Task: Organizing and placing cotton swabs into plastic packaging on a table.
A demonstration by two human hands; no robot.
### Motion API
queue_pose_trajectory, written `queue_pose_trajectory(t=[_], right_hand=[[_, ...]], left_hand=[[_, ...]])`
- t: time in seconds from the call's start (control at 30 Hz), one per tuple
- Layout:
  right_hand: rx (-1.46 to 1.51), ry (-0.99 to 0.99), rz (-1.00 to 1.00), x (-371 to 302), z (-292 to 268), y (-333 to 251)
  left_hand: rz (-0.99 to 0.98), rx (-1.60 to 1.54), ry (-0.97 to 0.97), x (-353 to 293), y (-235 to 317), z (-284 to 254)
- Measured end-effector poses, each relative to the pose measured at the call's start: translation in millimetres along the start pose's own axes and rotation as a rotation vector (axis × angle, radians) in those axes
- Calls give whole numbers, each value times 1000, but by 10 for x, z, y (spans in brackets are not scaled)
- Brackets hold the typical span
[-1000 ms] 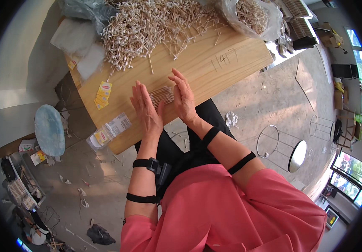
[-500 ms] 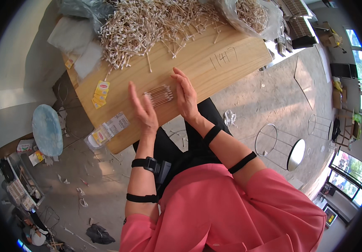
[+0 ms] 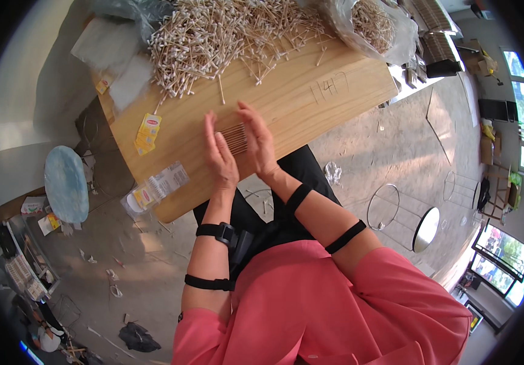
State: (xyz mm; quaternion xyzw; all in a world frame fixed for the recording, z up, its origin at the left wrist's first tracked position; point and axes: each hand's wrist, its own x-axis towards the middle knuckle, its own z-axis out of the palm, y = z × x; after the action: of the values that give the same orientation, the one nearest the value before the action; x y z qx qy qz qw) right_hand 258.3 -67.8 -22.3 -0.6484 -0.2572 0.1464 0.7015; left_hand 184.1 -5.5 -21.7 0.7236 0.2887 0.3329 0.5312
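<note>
A small row of cotton swabs (image 3: 235, 139) lies side by side on the wooden table (image 3: 298, 115), near its front edge. Flat against the row's left end is my left hand (image 3: 220, 156), fingers stretched out. My right hand (image 3: 260, 143) stands on edge at the other end, its fingers straight too. Both palms face each other and hide the swabs' tips. Beyond my hands spreads a big loose heap of cotton swabs (image 3: 207, 52).
Several yellow cards (image 3: 147, 132) and a clear packet (image 3: 158, 188) lie on the table's left side. A plastic bag of swabs (image 3: 374, 27) stands at the far right. Left of the table is a blue oval stool seat (image 3: 67, 184); a wire-framed stool (image 3: 426, 226) lies on the floor at right.
My two hands have come closer together from both sides, and the swabs' ends, visible before, are now covered by them. The view has shifted slightly.
</note>
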Motion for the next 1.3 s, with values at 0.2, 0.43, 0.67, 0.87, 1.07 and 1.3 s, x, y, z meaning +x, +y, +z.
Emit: queue_pose_trajectory(t=[0.2, 0.43, 0.67, 0.87, 1.07, 1.3], right_hand=[[-59, -142, 37, -247, 414, -68], [-37, -249, 24, -316, 759, -129], [-703, -623, -351, -487, 221, -219], [-981, -789, -378, -602, 267, -219], [-943, -759, -417, -607, 274, -179], [-990, -795, -429, -429, 440, -229]], left_hand=[[-42, 49, 136, -142, -66, -417], [-3, 235, 183, -223, -97, -894], [66, 658, -34, -705, 36, -1165], [65, 969, -399, -793, 106, -1270], [72, 953, -368, -823, 90, -1326], [28, 984, -332, -971, 116, -1272]])
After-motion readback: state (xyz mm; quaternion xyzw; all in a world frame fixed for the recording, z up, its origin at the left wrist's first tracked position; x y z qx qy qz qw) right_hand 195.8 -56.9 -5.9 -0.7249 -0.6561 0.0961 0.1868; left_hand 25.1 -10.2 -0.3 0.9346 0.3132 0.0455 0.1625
